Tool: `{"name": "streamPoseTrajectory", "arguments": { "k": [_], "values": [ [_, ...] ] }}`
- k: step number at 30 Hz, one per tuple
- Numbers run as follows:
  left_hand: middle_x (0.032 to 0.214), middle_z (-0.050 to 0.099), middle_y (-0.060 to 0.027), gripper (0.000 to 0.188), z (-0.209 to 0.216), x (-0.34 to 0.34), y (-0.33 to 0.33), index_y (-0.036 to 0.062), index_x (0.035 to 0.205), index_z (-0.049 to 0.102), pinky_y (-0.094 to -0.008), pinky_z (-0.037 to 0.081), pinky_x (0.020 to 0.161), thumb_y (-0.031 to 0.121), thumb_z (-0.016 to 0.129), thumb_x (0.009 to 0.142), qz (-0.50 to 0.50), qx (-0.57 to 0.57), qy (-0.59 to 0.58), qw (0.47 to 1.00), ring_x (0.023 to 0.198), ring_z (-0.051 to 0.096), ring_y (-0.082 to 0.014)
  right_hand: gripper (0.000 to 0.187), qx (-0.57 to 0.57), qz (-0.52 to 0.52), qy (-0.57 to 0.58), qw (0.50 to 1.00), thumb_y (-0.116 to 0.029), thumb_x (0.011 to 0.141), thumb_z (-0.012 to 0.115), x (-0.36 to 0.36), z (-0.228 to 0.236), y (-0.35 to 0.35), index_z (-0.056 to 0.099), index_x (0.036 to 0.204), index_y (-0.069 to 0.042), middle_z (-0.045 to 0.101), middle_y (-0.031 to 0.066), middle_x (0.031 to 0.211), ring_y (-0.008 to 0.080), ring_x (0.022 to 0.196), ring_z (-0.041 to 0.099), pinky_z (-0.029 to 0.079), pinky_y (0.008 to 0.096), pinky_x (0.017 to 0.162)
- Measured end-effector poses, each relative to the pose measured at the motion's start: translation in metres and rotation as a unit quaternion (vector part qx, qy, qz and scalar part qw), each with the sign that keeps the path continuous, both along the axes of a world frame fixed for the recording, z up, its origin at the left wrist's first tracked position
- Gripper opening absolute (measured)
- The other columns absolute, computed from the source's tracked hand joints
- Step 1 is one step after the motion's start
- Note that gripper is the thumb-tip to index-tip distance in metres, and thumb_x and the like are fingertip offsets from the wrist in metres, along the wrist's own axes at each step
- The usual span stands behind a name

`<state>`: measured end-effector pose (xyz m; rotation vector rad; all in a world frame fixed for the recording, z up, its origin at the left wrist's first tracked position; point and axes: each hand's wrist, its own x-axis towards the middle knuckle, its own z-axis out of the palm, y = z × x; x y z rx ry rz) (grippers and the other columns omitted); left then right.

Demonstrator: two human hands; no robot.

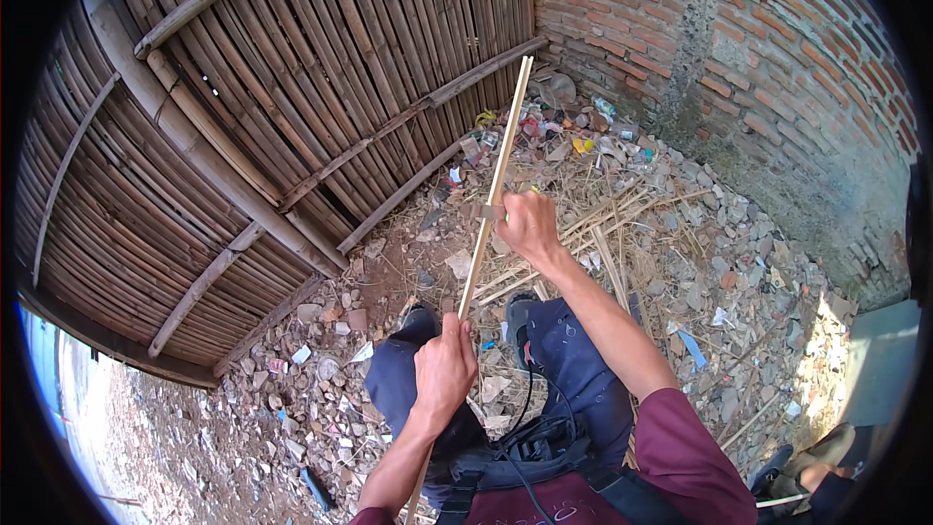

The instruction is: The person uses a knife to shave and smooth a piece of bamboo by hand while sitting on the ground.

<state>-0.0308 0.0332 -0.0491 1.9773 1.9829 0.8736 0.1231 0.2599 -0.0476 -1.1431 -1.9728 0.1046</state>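
Observation:
A long pale bamboo strip (499, 170) runs up and away from my lap, tilted a little to the right. Its lower part is gripped in my left hand (445, 367), the fingers wrapped round it just above my left knee. Farther up, my right hand (528, 226) is closed on a knife, whose short dark blade (469, 210) lies across the strip. The knife's handle is mostly hidden in my fist. Below the left hand, the strip's lower end passes beside my forearm.
A bamboo slat wall (321, 68) stands at the left, a brick wall (758, 87) at the right. Several cut bamboo strips (607, 224) lie on rubble-strewn ground ahead, with litter (583, 131) in the corner. Another person's foot and hand (816, 462) show at the lower right.

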Motion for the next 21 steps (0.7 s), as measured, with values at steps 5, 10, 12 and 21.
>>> {"name": "streamPoseTrajectory", "arguments": {
  "k": [5,10,12,21],
  "values": [
    [0.060,0.061,-0.0224,0.018,0.001,0.000,-0.013,0.0052,0.097,0.045,-0.0563,0.048,0.047,0.016,0.054,0.109,-0.004,-0.012,0.005,1.000,0.055,0.064,-0.0460,0.014,0.029,0.010,0.015,0.999,-0.007,0.078,0.063,0.005,-0.011,0.009,0.067,0.066,-0.003,0.059,0.0145,0.048,0.0258,0.041,0.059,0.045,0.0411,0.043],
    [0.060,0.061,-0.0222,0.018,0.003,-0.005,-0.022,0.0054,0.097,0.045,-0.0562,0.047,0.047,0.016,0.054,0.109,0.001,-0.002,0.015,1.000,0.055,0.064,-0.0456,0.018,0.028,0.006,-0.005,1.000,-0.008,0.084,0.062,0.000,-0.021,0.016,0.070,0.068,-0.004,0.058,0.0102,0.048,0.0197,0.038,0.055,0.041,0.0378,0.039],
    [0.060,0.062,-0.0221,0.018,0.005,-0.008,-0.026,0.0056,0.098,0.045,-0.0561,0.047,0.047,0.017,0.054,0.109,0.006,0.001,0.021,1.000,0.054,0.064,-0.0454,0.021,0.041,0.007,-0.018,0.999,-0.008,0.087,0.061,-0.003,-0.022,0.016,0.070,0.069,-0.005,0.058,0.0084,0.048,0.0169,0.037,0.051,0.037,0.0352,0.037],
    [0.061,0.060,-0.0228,0.015,-0.007,-0.018,-0.077,0.0062,0.099,0.047,-0.0570,0.046,0.051,0.015,0.055,0.108,0.002,-0.037,0.019,0.999,0.058,0.064,-0.0466,0.020,0.072,-0.109,0.059,0.990,-0.008,0.091,0.060,0.027,-0.042,0.076,0.075,0.080,-0.001,0.053,0.0035,0.051,0.0100,0.039,0.036,0.026,0.0324,0.035]
  ]
}}
